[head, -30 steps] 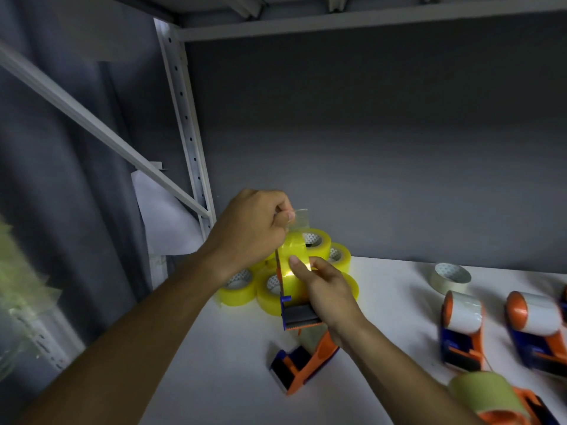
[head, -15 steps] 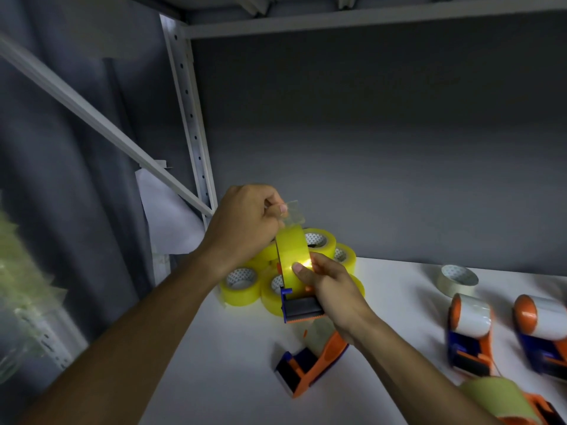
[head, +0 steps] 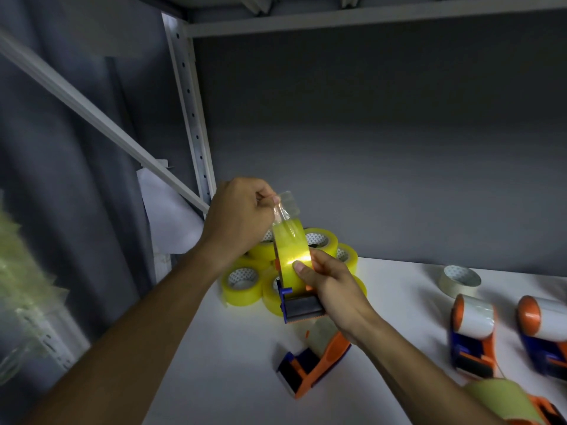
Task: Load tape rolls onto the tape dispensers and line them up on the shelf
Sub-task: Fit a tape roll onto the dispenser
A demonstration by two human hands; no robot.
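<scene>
The yellow tape roll (head: 290,260) on its dispenser (head: 302,308) is held in the right hand (head: 329,283); the left hand's (head: 237,217) grip pinches the crumpled tape end (head: 283,207), which could fold and stick to itself if pulled askew

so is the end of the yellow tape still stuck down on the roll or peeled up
Peeled up: the left hand pinches the clear tape end, lifted above the yellow roll in the dispenser held by the right hand.

Dispenser (head: 518,403) cut off at bottom-right corner; rightmost dispenser (head: 543,326) cut by right edge, blurred.
</scene>
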